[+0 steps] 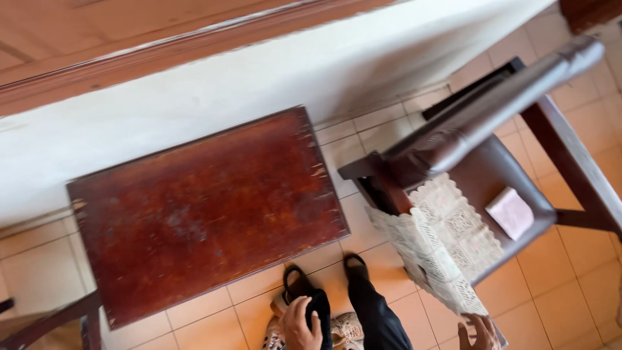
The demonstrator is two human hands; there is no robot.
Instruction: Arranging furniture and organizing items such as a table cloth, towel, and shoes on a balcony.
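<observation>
Left hand [299, 324] fingers clamped on dark cloth [319, 310]; right hand [479, 332] fingers apart, touching lace doily [444, 243] on chair [492, 168].

I see a worn red-brown wooden table [207, 210] on the tiled floor [564, 285], beside a chair [492, 175] carrying a lace cloth [440, 240] and a pink pad [510, 212].

We note a worn reddish wooden table [207, 214] on the tan tiled floor [570, 291] against a white wall [272, 78]; a folded pink cloth [511, 212] lies on the dark chair [492, 155].
</observation>
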